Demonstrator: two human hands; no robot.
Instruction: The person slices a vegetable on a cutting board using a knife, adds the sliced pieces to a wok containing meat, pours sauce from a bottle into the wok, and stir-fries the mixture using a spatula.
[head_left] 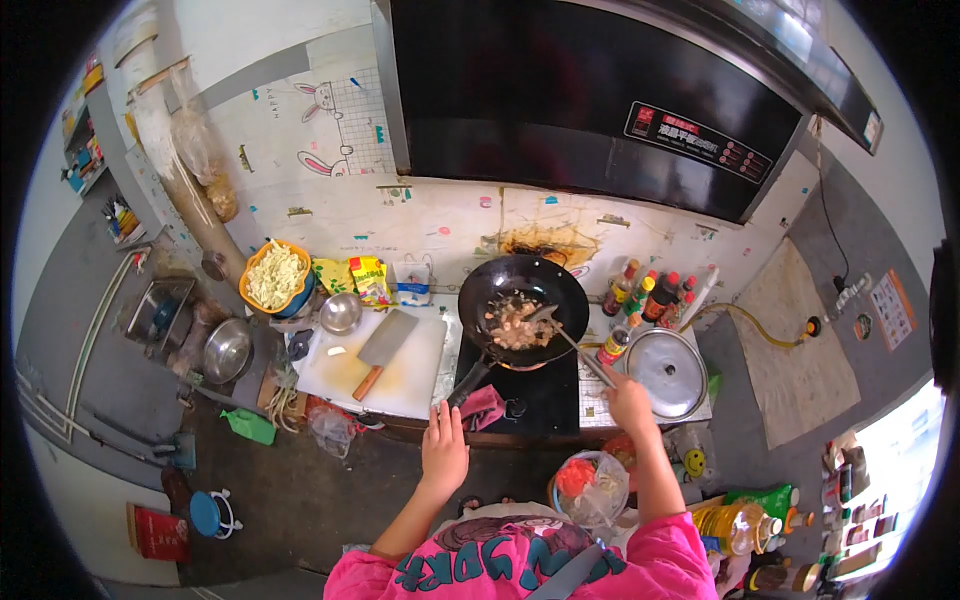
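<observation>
Cooking looks partway: the chopped bits [518, 325] are in the wok [560, 290] & seem part-browned, though you can't judge doneness from here. Chopping looks done, w/ the cleaver [388, 337] lying mid-board [425, 365], but the pale slices [275, 277] are piled in a bowl [291, 299] past the board's back L corner, apart from the wok. Your wok sits toward the stove's [540, 405] rear edge, its handle [472, 381] pointing at the front L corner. Your R hand [628, 402] is wrapped round the spatula [583, 355]; its long axis runs diagonally, blade down in the bits, pointing back-L, shaft toward the stove's R edge. Your L hand [444, 440] is at the wok handle's end, fingers fairly straight; can't tell if it's gripping.
</observation>
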